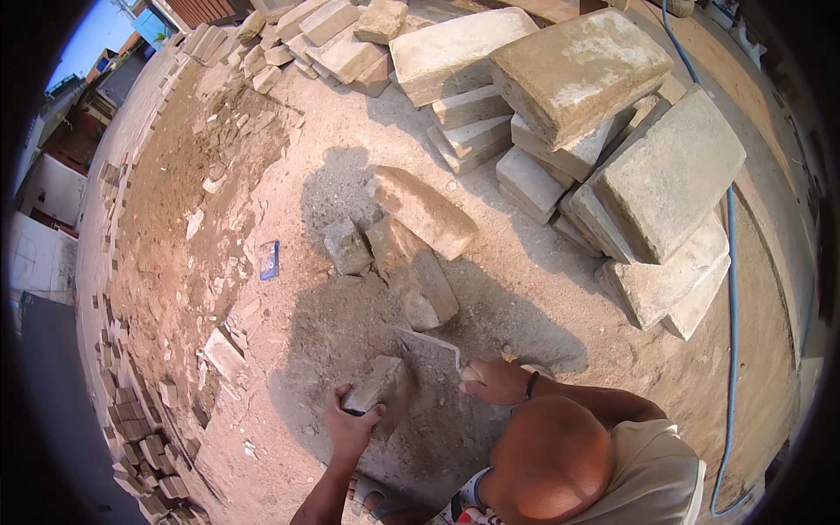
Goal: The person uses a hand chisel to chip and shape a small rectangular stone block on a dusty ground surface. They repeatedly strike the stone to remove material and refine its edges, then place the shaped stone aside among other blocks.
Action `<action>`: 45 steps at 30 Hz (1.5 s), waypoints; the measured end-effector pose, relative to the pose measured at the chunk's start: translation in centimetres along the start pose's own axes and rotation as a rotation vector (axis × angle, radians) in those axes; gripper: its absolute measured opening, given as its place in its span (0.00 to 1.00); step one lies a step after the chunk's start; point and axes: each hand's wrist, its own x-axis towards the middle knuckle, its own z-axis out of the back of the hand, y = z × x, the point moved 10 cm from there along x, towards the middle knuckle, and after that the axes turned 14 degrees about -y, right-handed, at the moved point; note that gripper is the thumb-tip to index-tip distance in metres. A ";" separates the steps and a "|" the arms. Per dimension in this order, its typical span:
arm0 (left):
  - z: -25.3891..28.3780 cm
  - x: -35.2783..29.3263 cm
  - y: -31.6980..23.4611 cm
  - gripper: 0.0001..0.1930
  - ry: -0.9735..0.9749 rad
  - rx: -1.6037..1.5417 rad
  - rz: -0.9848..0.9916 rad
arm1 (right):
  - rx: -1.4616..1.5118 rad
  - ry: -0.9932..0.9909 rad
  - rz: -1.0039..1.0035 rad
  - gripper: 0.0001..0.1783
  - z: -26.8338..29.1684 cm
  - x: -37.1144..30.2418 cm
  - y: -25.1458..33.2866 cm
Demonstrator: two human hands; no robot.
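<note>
My left hand (352,422) is closed around the near end of a grey-brown paving block (382,383), thumb on one side and fingers on the other. The block is tilted over the shaded, dusty ground. In my right hand (494,381) is the handle of a trowel (429,347). Its thin metal blade points left, just past the far end of that block. Beyond the blade lie a broken block (418,280), a longer brown block (426,210) and a small grey chunk (347,248), close together.
Large concrete blocks (669,175) are piled at the right, beside a blue hose (731,350). More blocks (328,44) lie at the back. A small blue packet (269,260) rests on the sand. Small pavers (144,455) are heaped at the lower left. My bent knee (551,455) is close by.
</note>
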 end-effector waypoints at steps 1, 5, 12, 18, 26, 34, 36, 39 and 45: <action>-0.5 0.7 -0.8 0.38 0.021 -0.061 -0.013 | -0.013 -0.029 -0.018 0.29 0.2 -0.8 -1.5; 1.9 2.2 -5.2 0.32 0.079 -0.240 0.023 | 0.015 -0.075 -0.068 0.31 0.0 -4.0 -3.6; 5.2 8.8 -20.5 0.25 0.029 -0.493 -0.153 | 0.317 -0.105 -0.321 0.29 -0.6 -7.9 -6.4; 7.8 19.0 -37.0 0.23 -0.227 -0.535 -0.488 | 0.366 -0.098 -0.272 0.27 -1.1 -4.5 -8.8; -2.5 30.4 -54.6 0.22 -0.032 -0.941 -0.456 | 0.353 -0.023 -0.302 0.25 -1.2 -2.1 -10.8; -8.8 42.1 -50.3 0.21 -0.251 -0.392 -0.342 | 0.346 -0.025 -0.274 0.22 -2.0 -3.2 -11.5; -10.0 38.5 -47.6 0.24 -0.225 -0.252 -0.489 | 0.330 -0.048 -0.319 0.22 -1.3 -5.1 -13.6; -8.1 37.1 -38.5 0.26 -0.163 -0.053 -0.535 | 0.507 -0.017 -0.376 0.18 -1.5 -5.4 -12.1; -6.8 30.6 -16.7 0.32 0.132 0.432 -0.475 | 0.573 -0.001 -0.353 0.20 -1.4 -6.5 -10.9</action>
